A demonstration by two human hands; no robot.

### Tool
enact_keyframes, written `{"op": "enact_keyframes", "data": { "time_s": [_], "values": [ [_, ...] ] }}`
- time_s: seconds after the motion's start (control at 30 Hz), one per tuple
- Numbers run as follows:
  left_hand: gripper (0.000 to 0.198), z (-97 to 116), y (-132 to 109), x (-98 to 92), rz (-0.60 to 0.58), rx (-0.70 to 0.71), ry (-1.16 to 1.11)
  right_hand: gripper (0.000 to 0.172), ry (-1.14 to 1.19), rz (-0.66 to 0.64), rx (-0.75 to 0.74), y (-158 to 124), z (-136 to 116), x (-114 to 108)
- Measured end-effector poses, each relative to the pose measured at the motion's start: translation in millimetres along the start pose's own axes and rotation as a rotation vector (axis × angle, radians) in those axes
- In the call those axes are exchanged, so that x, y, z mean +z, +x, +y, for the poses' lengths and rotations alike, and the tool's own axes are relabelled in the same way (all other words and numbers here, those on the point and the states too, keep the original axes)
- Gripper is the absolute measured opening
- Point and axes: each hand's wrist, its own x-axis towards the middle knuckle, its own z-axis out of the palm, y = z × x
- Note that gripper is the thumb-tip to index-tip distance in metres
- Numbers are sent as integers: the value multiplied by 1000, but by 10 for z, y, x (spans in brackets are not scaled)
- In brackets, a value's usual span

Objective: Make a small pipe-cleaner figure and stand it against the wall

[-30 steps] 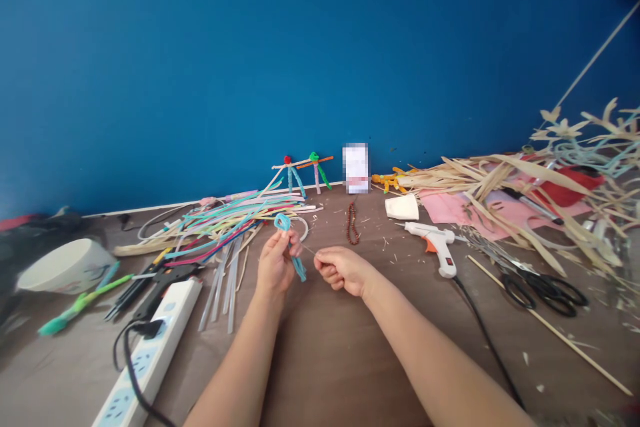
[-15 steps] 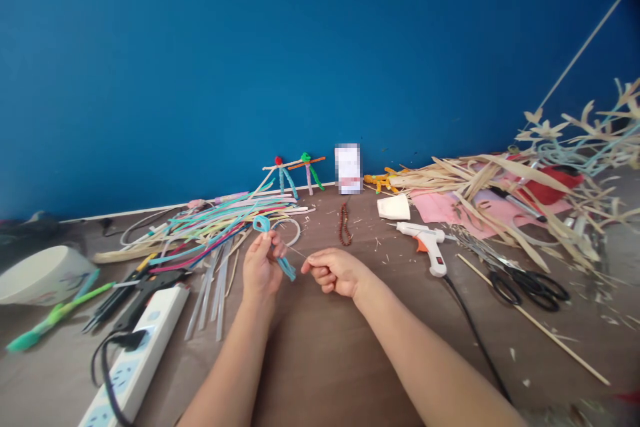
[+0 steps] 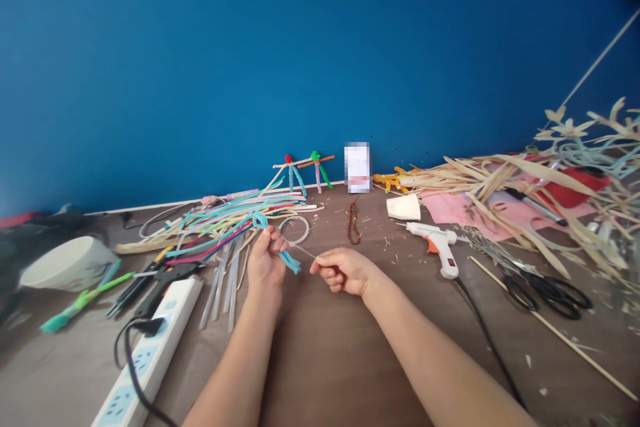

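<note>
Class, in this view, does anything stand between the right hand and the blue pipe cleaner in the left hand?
Nothing blocks the gap between the right hand and the blue pipe cleaner in the left hand; only a thin strand spans it.

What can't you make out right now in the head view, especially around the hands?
Head view:
- The left hand hides the middle of the blue strip.
- The right hand hides the end of the thin strand.
- The card by the wall is blurred, its print unreadable.
- The right edge cuts off the pale leaf cutouts.
</note>
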Motion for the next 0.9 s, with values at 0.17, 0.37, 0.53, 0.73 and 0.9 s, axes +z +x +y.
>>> {"op": "enact_keyframes", "data": {
  "time_s": [0.17, 0.37, 0.53, 0.73, 0.9],
  "values": [
    [7, 31, 29, -29, 2, -31, -87, 17, -5, -1, 2, 5, 17, 17],
    [7, 83, 25, -35, 58, 17, -91, 17, -25, 3, -9, -7, 10, 35],
    [4, 102, 62, -52, 81, 65, -39, 20, -271, 153, -103, 3, 12, 89],
    [11, 80, 71, -23, 175, 174, 131, 18, -1163, 592, -418, -27, 52, 148],
    [14, 59, 65, -16, 204, 187, 174, 21, -1522, 665, -402, -75, 38, 182]
  ]
}}
